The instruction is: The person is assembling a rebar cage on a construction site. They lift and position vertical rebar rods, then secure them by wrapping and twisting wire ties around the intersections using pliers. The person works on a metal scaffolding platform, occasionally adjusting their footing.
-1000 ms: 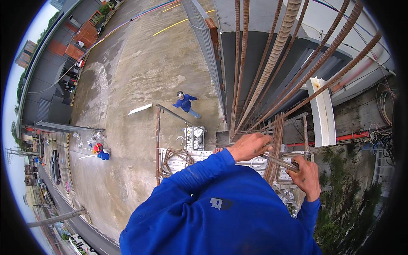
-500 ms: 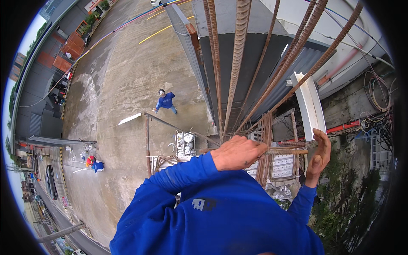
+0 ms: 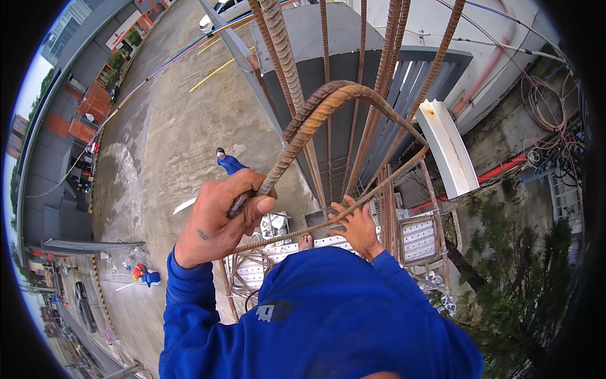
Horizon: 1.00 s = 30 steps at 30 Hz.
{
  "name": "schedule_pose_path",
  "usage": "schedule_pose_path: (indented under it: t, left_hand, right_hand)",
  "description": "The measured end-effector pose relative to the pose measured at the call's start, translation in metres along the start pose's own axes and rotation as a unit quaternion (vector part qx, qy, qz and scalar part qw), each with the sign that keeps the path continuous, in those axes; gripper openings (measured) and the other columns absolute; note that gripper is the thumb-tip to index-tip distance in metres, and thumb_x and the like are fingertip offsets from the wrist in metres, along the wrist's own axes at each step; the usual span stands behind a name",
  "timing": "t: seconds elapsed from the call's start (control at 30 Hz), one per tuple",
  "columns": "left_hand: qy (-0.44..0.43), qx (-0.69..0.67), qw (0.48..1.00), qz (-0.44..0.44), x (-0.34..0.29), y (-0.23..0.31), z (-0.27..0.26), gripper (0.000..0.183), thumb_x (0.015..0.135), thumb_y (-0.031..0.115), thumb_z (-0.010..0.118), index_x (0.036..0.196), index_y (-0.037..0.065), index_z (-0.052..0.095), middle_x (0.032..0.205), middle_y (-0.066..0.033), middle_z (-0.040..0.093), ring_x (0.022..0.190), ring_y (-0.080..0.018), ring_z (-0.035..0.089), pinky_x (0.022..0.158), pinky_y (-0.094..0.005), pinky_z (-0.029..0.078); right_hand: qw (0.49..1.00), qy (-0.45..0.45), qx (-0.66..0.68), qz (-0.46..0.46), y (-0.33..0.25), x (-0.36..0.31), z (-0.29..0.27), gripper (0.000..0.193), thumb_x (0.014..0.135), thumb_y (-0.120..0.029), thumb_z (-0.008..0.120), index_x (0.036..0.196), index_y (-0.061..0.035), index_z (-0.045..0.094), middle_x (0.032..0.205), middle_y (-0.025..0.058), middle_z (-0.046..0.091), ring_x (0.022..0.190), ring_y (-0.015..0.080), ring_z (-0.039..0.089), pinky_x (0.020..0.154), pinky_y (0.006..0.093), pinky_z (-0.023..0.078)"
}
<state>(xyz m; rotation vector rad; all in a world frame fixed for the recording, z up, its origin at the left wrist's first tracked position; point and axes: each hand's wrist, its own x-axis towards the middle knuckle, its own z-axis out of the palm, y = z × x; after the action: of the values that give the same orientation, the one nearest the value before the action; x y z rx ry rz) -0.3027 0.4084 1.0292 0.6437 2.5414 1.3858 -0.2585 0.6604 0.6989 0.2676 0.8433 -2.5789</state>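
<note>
My left hand [image 3: 224, 215] is closed around the end of a rusty rebar stirrup [image 3: 344, 95], raised in front of my chest. The ribbed bar arches up and away from that fist, bends at a far right corner and comes back low toward the left. My right hand [image 3: 358, 232] has its fingers spread at this lower run of the stirrup, which crosses by the fingers; a firm grip does not show. Just beyond stand tall vertical rebars [image 3: 377, 95], rising from a column.
Under me is a scaffold with perforated metal planks [image 3: 421, 243]; rebar hoops [image 3: 243, 265] lie to the left. A white steel channel [image 3: 448, 148] stands at right, near cables [image 3: 549, 151] and foliage [image 3: 505, 265]. Far below, a person in blue [image 3: 229, 162] stands on the concrete yard [image 3: 151, 189].
My left hand has moved left and nearer, and now lifts the stirrup into plain view. My right hand has come left from beside the white channel to the stirrup's lower run.
</note>
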Motion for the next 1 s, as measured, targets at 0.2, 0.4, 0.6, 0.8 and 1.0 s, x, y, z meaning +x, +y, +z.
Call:
schedule_pose_path:
  t: [0.2,0.4,0.6,0.8,1.0]
  left_hand:
    - [0.171,-0.085,0.982,0.005,-0.021,-0.004,-0.03,0.039,0.095,0.036,0.061,0.096,-0.002,0.054,0.058,-0.0026,0.052,0.045,-0.0093,0.05,0.038,-0.0202,0.029]
    - [0.224,-0.148,0.951,0.153,-0.028,-0.02,-0.044,0.035,0.101,0.032,0.051,0.107,-0.002,0.049,0.066,-0.0078,0.052,0.051,-0.0132,0.055,0.037,-0.0192,0.034]
    - [0.303,-0.165,0.915,0.208,-0.012,-0.022,-0.033,0.032,0.104,0.028,0.041,0.111,-0.003,0.049,0.079,-0.0123,0.054,0.065,-0.0185,0.059,0.039,-0.0206,0.04]
    - [0.391,-0.115,0.89,0.206,0.007,-0.033,-0.034,0.037,0.104,0.03,0.043,0.114,-0.004,0.051,0.078,-0.0105,0.056,0.062,-0.0151,0.058,0.038,-0.0191,0.039]
    - [0.427,-0.082,0.868,0.24,0.038,-0.003,-0.05,0.043,0.103,0.032,0.046,0.123,-0.006,0.054,0.068,-0.0018,0.054,0.052,-0.0058,0.053,0.037,-0.0188,0.037]
  right_hand:
    - [0.966,-0.002,-0.182,-0.186,-0.043,-0.002,0.031,0.051,0.103,-0.047,0.036,0.139,-0.0109,0.038,0.093,0.0035,0.054,0.087,0.0161,0.058,0.079,0.036,0.049]
    - [0.859,0.07,-0.313,-0.399,-0.127,-0.027,0.064,0.055,0.102,-0.044,0.04,0.14,-0.0033,0.042,0.079,-0.0001,0.045,0.067,0.0093,0.048,0.061,0.0253,0.046]
    - [0.708,0.154,-0.37,-0.581,-0.186,-0.043,0.102,0.057,0.103,-0.041,0.042,0.139,0.003,0.043,0.071,-0.0015,0.04,0.054,0.0057,0.036,0.046,0.0216,0.032]
    - [0.656,0.173,-0.373,-0.633,-0.208,-0.039,0.122,0.053,0.103,-0.035,0.047,0.138,0.0042,0.043,0.067,-0.0031,0.033,0.051,0.0038,0.029,0.043,0.0206,0.024]
    - [0.585,0.143,-0.323,-0.73,-0.256,-0.026,0.146,0.039,0.104,-0.021,0.044,0.134,0.0028,0.051,0.064,-0.0049,0.035,0.051,0.002,0.029,0.042,0.0202,0.021]
